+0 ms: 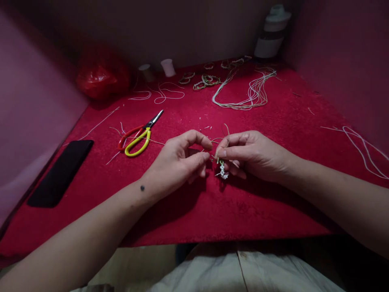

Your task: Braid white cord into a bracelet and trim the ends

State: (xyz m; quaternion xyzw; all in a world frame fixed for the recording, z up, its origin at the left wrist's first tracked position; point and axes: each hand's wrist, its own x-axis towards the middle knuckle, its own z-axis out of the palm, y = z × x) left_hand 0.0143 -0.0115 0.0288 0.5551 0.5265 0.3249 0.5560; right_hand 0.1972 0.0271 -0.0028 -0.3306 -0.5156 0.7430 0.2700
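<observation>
Red-clothed desk (258, 221), head view: near the middle of its front edge, the right grip (259, 156) pinches a white-and-green braid (223, 170); whether the left grip (180, 157) grasps cord, I cannot tell. One slack loop (224, 124) above might snag, tugging knots loose. Towards the back corners, a bag (99, 78) and a bottle (270, 38) hide their contents.

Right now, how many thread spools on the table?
2: a dim spool just right of the red plastic bag, and a white spool to its right. More could be hidden behind the bag.
</observation>
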